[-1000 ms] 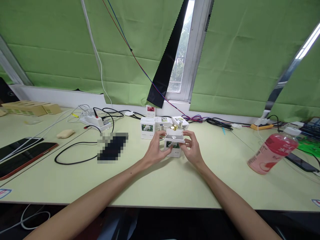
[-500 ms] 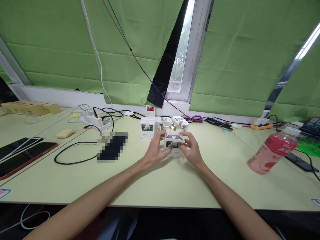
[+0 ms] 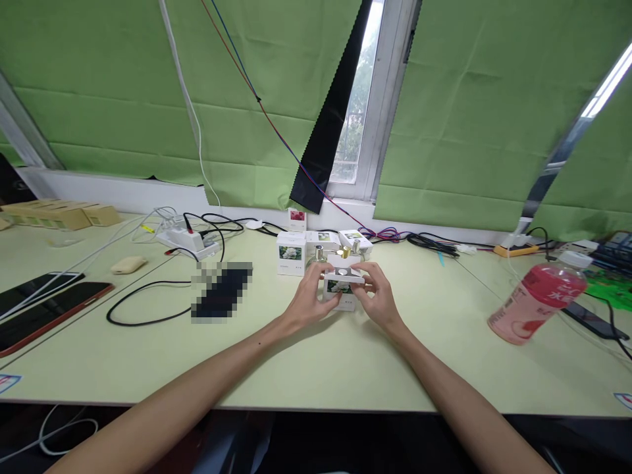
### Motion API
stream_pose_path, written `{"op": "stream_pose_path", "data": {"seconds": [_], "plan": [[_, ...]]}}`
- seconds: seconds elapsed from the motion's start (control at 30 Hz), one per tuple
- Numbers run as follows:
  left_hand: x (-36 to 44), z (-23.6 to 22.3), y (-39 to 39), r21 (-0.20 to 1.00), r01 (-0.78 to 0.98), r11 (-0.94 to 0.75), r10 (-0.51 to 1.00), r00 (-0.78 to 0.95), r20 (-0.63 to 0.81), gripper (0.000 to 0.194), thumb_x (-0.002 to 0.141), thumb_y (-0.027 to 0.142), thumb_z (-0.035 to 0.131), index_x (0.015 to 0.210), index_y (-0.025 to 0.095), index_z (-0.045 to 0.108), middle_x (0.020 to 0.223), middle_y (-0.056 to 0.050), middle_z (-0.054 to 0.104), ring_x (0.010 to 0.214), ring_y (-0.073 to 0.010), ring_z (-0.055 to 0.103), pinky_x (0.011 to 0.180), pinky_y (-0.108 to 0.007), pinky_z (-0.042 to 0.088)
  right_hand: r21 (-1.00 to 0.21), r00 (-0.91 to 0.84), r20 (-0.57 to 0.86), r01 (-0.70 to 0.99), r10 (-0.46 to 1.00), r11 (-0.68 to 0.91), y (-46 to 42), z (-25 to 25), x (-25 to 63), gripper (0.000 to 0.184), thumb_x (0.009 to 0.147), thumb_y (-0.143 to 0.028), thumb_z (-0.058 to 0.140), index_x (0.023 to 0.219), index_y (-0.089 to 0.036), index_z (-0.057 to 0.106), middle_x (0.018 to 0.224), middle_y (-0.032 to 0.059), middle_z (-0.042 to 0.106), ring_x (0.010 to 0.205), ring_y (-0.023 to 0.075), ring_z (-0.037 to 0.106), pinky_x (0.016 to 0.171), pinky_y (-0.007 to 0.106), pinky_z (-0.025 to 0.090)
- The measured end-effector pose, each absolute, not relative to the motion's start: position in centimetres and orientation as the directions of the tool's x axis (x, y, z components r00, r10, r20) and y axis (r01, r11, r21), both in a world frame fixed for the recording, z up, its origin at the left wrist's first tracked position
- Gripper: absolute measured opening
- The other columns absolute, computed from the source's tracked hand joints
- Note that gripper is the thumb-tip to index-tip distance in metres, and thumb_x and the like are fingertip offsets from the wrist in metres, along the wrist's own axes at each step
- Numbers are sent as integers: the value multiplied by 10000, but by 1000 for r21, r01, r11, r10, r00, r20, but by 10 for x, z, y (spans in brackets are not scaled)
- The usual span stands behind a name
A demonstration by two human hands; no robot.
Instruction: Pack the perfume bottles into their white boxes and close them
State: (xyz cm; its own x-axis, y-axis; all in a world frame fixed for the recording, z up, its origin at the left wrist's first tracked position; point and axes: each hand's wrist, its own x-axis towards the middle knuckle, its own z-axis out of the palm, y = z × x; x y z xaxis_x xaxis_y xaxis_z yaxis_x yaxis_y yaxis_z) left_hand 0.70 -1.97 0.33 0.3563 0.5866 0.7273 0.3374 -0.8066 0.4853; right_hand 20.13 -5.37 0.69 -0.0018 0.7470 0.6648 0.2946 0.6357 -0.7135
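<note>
A small white box [image 3: 348, 305] with a white-flower picture on its front stands on the table, straight in front of me. My left hand [image 3: 311, 295] grips its left side, thumb on the front. At the right side, my right hand [image 3: 378, 293] has its fingers and thumb closed on the same box. The box top [image 3: 342, 272] looks grey with a round pale spot; whether it is a lid or an insert I cannot tell. Just behind my hands stand glass bottles, one with a silver cap [image 3: 318, 251] and one with a gold cap [image 3: 346, 252].
More white flower boxes [image 3: 291, 253] stand behind the bottles. A power strip [image 3: 184, 238], cables and several phones [image 3: 59, 309] lie to the left. On the right is a pink drink bottle [image 3: 537, 299]. Green blinds [image 3: 474, 118] hang behind the table.
The top of the box has sunk slightly and looks flatter between my fingers. Both hands keep nearly the same place on the box.
</note>
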Motion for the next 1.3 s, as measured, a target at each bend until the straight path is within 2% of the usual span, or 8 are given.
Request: {"op": "stream_pose_path", "data": {"seconds": [0.47,1.0,1.3], "plan": [[8,3,-21,461,311,-831,552,358,753,467,788,163,701,1189,249,477,1139,-52,595,1067,-238,604,907,-379,522,-694,-15,683,301,731,654,-53,6,202,310,820,-174,620,1119,-253,638,1132,62,558,768,154,637,590,269,512],[7,5,-23,467,319,-825,562,368,741,422,809,174,690,1175,243,492,1128,-60,597,1069,-242,591,902,-383,512,-705,-13,670,302,742,642,-54,9,201,229,842,-229,626,1070,-236,642,1117,68,582,785,167,648,599,274,521],[9,5,-24,522,305,-797,603,345,719,357,857,232,678,1168,242,504,1130,-58,609,1054,-234,595,897,-386,512,-734,1,645,279,764,619,-56,10,200,227,860,-323,669,1069,-237,653,1134,73,588,820,176,658,616,273,534]]}}
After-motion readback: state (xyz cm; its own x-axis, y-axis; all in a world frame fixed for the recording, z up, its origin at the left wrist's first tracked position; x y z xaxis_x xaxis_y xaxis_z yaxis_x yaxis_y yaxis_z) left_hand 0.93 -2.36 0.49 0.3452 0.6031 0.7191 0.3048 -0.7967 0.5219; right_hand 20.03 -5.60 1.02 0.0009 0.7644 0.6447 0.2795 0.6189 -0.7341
